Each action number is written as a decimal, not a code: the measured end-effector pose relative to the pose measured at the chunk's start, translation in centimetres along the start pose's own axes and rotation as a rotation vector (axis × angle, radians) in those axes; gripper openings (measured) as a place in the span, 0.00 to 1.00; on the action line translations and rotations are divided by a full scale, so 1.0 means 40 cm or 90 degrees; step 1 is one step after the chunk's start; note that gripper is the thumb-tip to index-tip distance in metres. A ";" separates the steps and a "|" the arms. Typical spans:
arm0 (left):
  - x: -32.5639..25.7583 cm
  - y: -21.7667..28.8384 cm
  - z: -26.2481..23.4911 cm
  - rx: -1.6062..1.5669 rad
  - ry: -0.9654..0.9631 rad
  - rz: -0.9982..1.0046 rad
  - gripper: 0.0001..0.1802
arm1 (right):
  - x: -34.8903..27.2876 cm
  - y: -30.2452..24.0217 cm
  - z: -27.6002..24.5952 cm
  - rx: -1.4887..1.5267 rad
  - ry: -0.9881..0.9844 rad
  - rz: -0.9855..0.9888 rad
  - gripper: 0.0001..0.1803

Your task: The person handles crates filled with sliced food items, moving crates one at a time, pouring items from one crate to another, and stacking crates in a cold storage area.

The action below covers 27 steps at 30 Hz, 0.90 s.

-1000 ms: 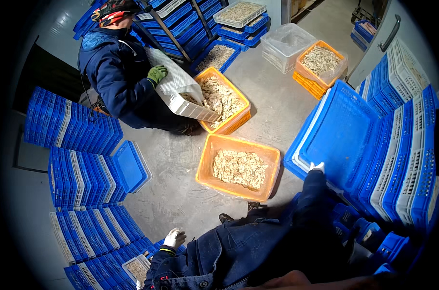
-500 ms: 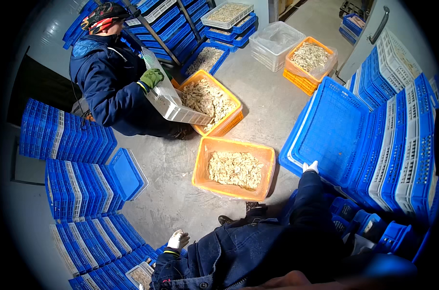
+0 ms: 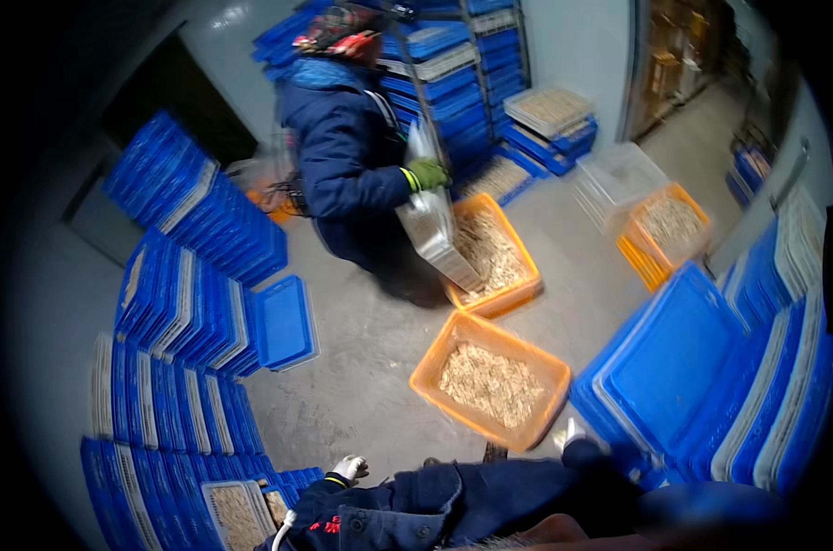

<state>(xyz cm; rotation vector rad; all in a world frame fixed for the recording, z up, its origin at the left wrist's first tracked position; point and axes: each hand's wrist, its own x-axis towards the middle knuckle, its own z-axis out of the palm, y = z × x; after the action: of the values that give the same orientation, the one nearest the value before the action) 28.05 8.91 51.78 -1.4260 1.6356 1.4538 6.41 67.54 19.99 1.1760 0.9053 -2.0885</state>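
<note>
My left hand, in a white glove, hangs low beside the left-hand tray stacks; its fingers are loosely apart and nothing shows in it. My white-gloved right hand is low between an orange crate and a stack topped by a blue tray. Motion smears its fingers, and whether it touches the tray cannot be made out. Pale, small, chip-like pieces lie in the crate. Beyond it, a co-worker's green-gloved hand holds a white tray tilted into a second orange crate.
Tall stacks of blue and white trays line the left wall. More stacks stand at right. At the back are a loaded rack, a clear-lined white crate and a filled orange crate. A doorway lies far right.
The view has swung, shifting the scene rightward and downward. My right hand has come off the blue tray's rim and down toward me. The co-worker's white tray is still tilted over the crate.
</note>
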 end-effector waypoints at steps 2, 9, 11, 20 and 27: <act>0.021 0.058 0.078 -0.085 -0.060 0.035 0.27 | 0.067 -0.146 0.002 -0.008 -0.056 -0.015 0.36; 0.064 -0.253 0.027 0.450 0.035 0.429 0.25 | 0.017 -0.021 0.610 -0.456 -0.121 0.089 0.35; 0.124 -0.316 0.040 0.335 0.064 0.352 0.25 | -0.016 -0.032 0.773 -0.550 -0.164 0.055 0.34; 0.212 -0.700 0.078 0.101 0.243 0.165 0.24 | -0.120 0.227 1.120 -0.878 -0.279 0.050 0.31; 0.208 -0.758 0.076 0.217 0.346 0.215 0.23 | -0.174 0.343 1.092 -1.059 -0.276 0.058 0.29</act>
<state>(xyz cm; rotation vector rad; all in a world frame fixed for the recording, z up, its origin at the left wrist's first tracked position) 52.55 12.77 32.24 -1.4682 2.4222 0.9087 -1.80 26.16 39.05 -0.1345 1.6681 -0.7709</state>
